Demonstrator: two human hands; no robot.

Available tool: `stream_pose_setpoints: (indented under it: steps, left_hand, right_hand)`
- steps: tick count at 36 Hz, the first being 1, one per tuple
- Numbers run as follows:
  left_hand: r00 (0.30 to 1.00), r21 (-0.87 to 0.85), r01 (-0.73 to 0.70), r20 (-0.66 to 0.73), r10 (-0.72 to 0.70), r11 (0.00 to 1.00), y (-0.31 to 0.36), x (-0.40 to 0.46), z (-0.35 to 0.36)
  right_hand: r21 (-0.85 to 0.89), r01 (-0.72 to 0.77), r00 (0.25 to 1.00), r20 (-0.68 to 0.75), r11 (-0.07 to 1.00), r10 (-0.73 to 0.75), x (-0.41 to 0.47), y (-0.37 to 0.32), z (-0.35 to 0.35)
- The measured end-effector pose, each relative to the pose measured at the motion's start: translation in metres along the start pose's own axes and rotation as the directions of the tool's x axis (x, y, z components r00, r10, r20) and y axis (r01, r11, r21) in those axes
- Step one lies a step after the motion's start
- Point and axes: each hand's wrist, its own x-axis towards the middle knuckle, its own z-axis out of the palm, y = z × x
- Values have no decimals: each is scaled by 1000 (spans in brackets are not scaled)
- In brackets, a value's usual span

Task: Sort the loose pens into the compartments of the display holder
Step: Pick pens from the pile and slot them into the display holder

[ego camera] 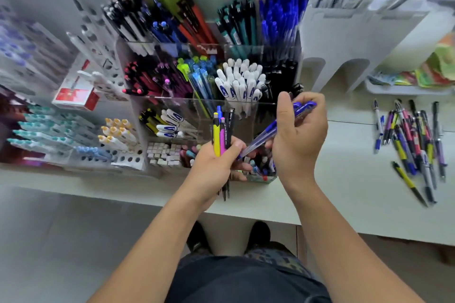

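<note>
A clear acrylic display holder stands on the white counter, its compartments packed with pens by colour. My left hand grips an upright bundle of pens, yellow, pink, blue and black, in front of the holder's lower compartments. My right hand holds a few blue pens slanted down toward the left hand, their caps by my fingertips. A heap of loose pens lies on the counter to the right, away from both hands.
White pen racks with holes and teal markers fill the left. A red and white box sits beside the holder. A tall white stand rises at the right, with coloured packets behind the heap. The counter edge runs below.
</note>
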Motion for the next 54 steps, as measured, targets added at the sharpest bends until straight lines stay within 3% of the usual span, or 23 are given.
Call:
stream_pose_setpoints:
  steps: [3,5,7,11,16,22,24,28,33,40,43,46,48,50,54]
  left_hand:
    - [999,9,-11,-53,11,1000,-1,8,-11]
    - [1000,-39,14,-22,-15,999,1,12,-18]
    - [997,-112,78,12,-77,991,2,13,-24]
    - [983,-206,162,120,-139,965,2,14,-34]
    - [939,-317,277,289,-185,907,3,15,-40]
    - [913,-403,334,363,-187,852,7,12,-42]
    - [909,-398,324,382,-166,858,7,11,-41]
    - [904,-362,285,409,-123,887,6,9,-41]
    - [928,-309,216,361,-96,926,7,8,-41]
    - [964,-219,134,253,-76,966,10,5,-37]
    - [968,-117,58,250,-27,991,10,6,-34]
    - [959,-81,17,285,7,997,13,6,-28]
    - [954,-83,15,299,11,996,16,6,-25]
    - [953,-71,12,303,10,997,18,7,-22]
    - [966,-126,38,260,-4,991,21,6,-20]
  right_hand:
    - [25,-142,977,165,990,136,0,2,-2]
    - [-2,-171,965,200,985,168,2,2,-7]
    - [-13,-112,985,129,994,113,3,1,-15]
    - [-109,154,987,-17,982,-157,9,2,-25]
    - [-445,276,961,105,852,-257,11,37,-15]
    - [-614,359,931,177,703,-320,6,53,-5]
    - [-654,400,915,240,642,-325,5,62,-4]
    - [-739,363,927,225,568,-300,-3,71,0]
    - [-608,313,947,145,729,-286,-5,61,-4]
    - [-629,410,908,213,661,-361,1,55,-11]
    - [-506,320,946,120,801,-302,-5,27,-5]
    - [-292,4,966,247,956,71,-7,8,3]
    - [-146,-222,917,304,964,257,-6,1,4]
    - [-41,-360,874,334,932,352,-2,-5,1]
    - [-53,-302,869,395,952,298,5,-8,-12]
